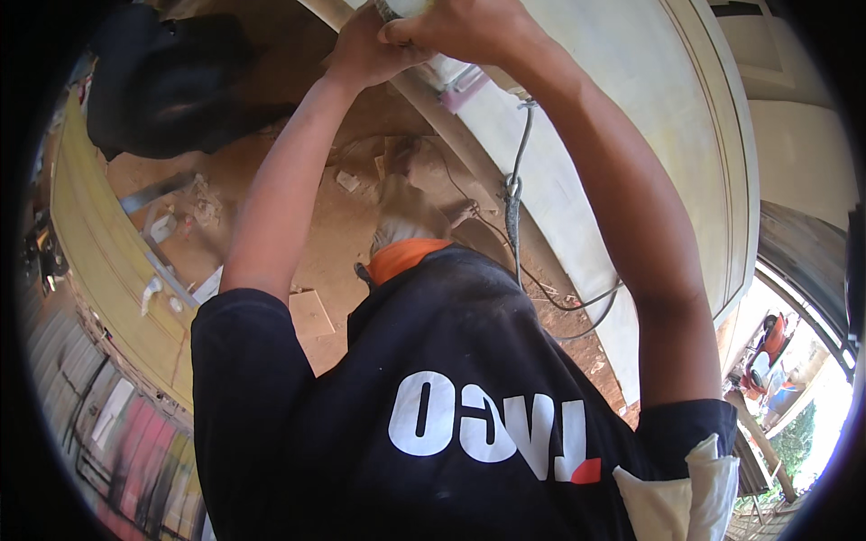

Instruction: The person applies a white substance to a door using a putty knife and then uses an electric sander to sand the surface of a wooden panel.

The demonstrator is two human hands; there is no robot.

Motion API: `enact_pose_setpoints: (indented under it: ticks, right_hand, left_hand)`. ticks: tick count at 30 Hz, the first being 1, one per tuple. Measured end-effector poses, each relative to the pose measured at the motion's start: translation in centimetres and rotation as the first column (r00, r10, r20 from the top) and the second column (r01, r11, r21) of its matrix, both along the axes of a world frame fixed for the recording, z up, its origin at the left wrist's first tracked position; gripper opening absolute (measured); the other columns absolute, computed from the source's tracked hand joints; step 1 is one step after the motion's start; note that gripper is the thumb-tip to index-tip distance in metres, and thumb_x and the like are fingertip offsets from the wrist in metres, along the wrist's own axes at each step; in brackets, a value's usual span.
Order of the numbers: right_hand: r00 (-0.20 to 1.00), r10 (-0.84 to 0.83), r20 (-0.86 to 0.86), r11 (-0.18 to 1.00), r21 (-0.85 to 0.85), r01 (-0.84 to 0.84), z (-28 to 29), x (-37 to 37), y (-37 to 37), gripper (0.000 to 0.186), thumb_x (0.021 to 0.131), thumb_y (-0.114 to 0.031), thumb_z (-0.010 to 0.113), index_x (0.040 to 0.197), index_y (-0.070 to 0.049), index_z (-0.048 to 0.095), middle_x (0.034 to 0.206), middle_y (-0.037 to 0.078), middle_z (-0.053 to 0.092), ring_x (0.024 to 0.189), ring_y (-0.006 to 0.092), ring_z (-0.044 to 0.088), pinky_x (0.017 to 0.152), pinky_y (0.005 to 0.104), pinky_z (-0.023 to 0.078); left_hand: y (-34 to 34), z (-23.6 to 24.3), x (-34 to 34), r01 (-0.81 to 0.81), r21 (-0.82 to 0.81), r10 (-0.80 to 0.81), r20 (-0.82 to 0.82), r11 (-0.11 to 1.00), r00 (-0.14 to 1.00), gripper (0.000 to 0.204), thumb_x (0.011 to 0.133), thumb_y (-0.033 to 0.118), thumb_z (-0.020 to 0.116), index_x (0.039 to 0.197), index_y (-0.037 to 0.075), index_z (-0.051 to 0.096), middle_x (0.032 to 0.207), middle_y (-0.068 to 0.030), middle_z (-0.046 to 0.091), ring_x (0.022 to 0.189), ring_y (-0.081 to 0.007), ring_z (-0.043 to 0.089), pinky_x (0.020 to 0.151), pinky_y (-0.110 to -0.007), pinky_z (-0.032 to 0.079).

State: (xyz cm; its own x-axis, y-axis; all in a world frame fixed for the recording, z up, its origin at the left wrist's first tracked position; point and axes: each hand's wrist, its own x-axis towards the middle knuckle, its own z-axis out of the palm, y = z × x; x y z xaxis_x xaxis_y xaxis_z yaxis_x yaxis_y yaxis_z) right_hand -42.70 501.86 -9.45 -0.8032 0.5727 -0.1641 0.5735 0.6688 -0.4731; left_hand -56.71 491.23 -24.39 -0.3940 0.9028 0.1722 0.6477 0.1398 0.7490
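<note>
My two hands are raised together at the top edge of the view, in front of a large white panel with moulded lines along its curved edge. My left hand has its fingers curled, and my right hand closes in from the other side. Between them shows a bit of a greyish-white thing, mostly covered by fingers and cut off by the frame, so its kind is unclear. Just below my right wrist, a dark cable with a thick wrapped or knotted stretch hangs along the panel.
The cable loops near my shirt. A long yellowish panel leans at the left. Brown ground carries scraps and a flat square piece. A large black shape is at upper left. Pale cloth hangs by my right sleeve.
</note>
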Motion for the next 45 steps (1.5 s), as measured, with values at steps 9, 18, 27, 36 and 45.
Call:
enact_pose_setpoints:
  ticks: [9, 18, 27, 36, 45]
  right_hand:
    - [0.992, -0.109, 0.067, 0.993, -0.031, 0.111, 0.4, 15.1, -2.5, 0.091, 0.07, -0.051, 0.082, 0.134, 0.003, 0.047, 0.085, 0.028, 0.072, 0.086, 0.0444, 0.072, 0.078, 0.0495, 0.057]
    - [0.921, -0.301, 0.246, 0.914, -0.201, 0.352, 2.6, 32.3, -6.6, 0.085, 0.068, -0.032, 0.089, 0.135, -0.004, 0.044, 0.105, 0.03, 0.07, 0.1, 0.0435, 0.071, 0.085, 0.0486, 0.057]
    - [0.898, -0.305, 0.317, 0.91, -0.182, 0.373, 3.3, 27.6, -7.0, 0.087, 0.068, -0.033, 0.089, 0.135, -0.002, 0.042, 0.098, 0.031, 0.07, 0.096, 0.0462, 0.071, 0.081, 0.0496, 0.058]
    - [0.976, -0.089, 0.197, 0.984, -0.133, 0.117, 1.5, 11.1, -2.8, 0.091, 0.07, -0.049, 0.084, 0.132, 0.006, 0.045, 0.091, 0.032, 0.07, 0.09, 0.0459, 0.072, 0.08, 0.0484, 0.057]
    - [0.998, -0.036, -0.051, 0.999, -0.042, 0.034, -0.9, 6.0, -0.9, 0.078, 0.073, -0.052, 0.081, 0.112, 0.008, 0.048, 0.081, 0.033, 0.069, 0.08, 0.0475, 0.071, 0.069, 0.0507, 0.058]
  left_hand:
    - [-0.2, 1.8, 16.1, 0.083, 0.214, -0.02, -0.281, 0.973, 0.959, 0.066, 0.072, 0.047, 0.079, 0.125, 0.011, 0.064, 0.119, -0.0115, 0.067, 0.111, -0.0306, 0.064, 0.096, -0.042, 0.053]
    - [-3.8, 3.5, 33.4, 0.329, 0.053, -0.322, -0.113, 0.943, 0.94, 0.079, 0.07, 0.044, 0.082, 0.136, 0.007, 0.058, 0.144, -0.0112, 0.05, 0.142, -0.029, 0.041, 0.119, -0.046, 0.033]
    - [-3.8, 3.4, 30.0, 0.219, 0.159, -0.221, -0.006, 0.963, 0.975, 0.081, 0.068, 0.04, 0.086, 0.137, 0.01, 0.055, 0.138, -0.0114, 0.054, 0.134, -0.0279, 0.051, 0.115, -0.041, 0.04]
    - [-1.0, 2.6, 12.7, 0.105, 0.241, -0.06, -0.186, 0.965, 0.981, 0.068, 0.07, 0.042, 0.084, 0.127, 0.01, 0.063, 0.122, -0.0128, 0.067, 0.117, -0.0318, 0.063, 0.103, -0.045, 0.05]
    - [-0.1, 2.7, 6.4, 0.125, 0.182, -0.107, -0.108, 0.975, 0.988, 0.059, 0.069, 0.038, 0.086, 0.119, 0.013, 0.067, 0.111, -0.0084, 0.073, 0.106, -0.0312, 0.069, 0.091, -0.042, 0.055]
